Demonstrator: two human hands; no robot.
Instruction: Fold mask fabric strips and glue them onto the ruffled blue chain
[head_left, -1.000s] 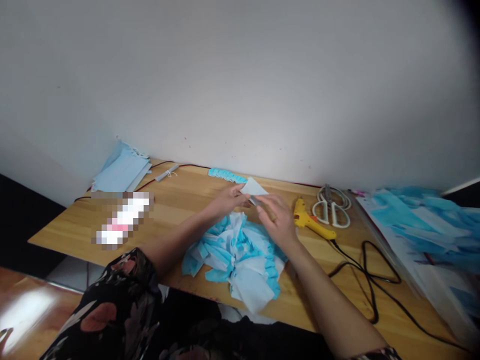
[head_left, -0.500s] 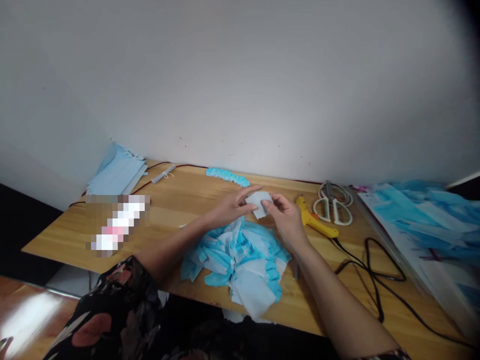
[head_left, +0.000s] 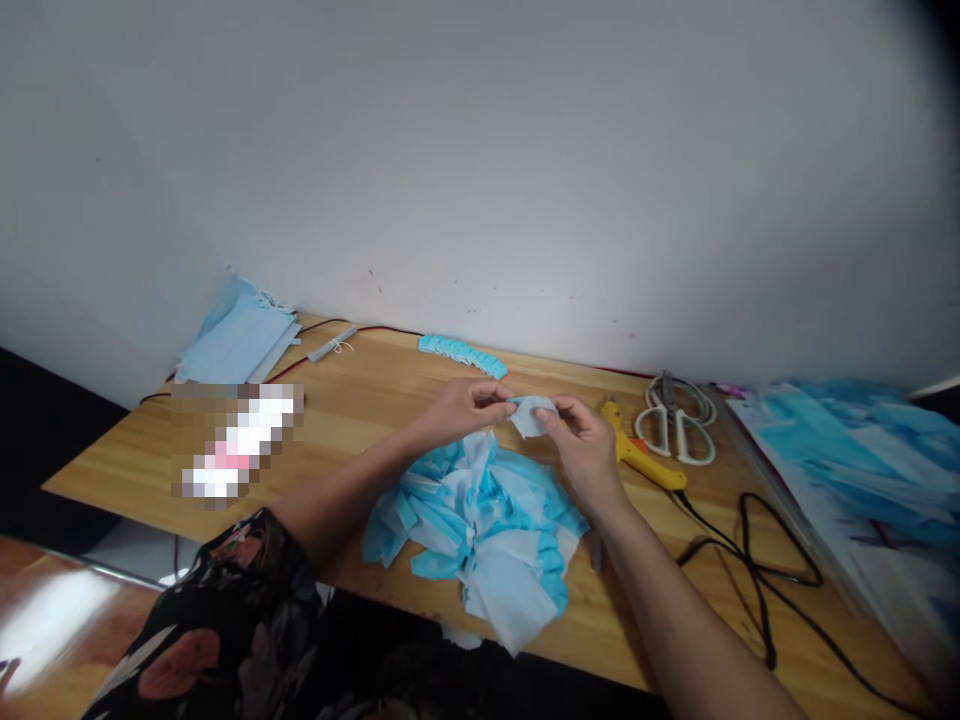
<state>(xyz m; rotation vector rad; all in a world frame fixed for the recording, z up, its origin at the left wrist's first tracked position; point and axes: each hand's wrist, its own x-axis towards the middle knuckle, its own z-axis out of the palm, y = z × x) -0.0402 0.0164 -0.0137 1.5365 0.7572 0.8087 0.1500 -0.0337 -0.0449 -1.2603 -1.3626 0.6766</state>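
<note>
Illumination: soft, moderately dim. Glare: glossy floor (head_left: 56,620), 8 o'clock. Vignetting: 2 o'clock. Blur: blue fabric strips (head_left: 862,450), 3 o'clock.

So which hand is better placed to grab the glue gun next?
Probably the right hand: the yellow glue gun lies just beside it. The left hand is farther off. Both hold the pale fabric piece, though.

From afar I make this out as a small handcraft spot; in a home or a workshop, I cannot tell. A yellow glue gun (head_left: 654,464) lies on a wooden table (head_left: 360,400); near the gun I see scissors (head_left: 669,402), left of the gun a ruffled blue bundle (head_left: 480,530), right of the gun loose blue strips (head_left: 877,445).
</note>
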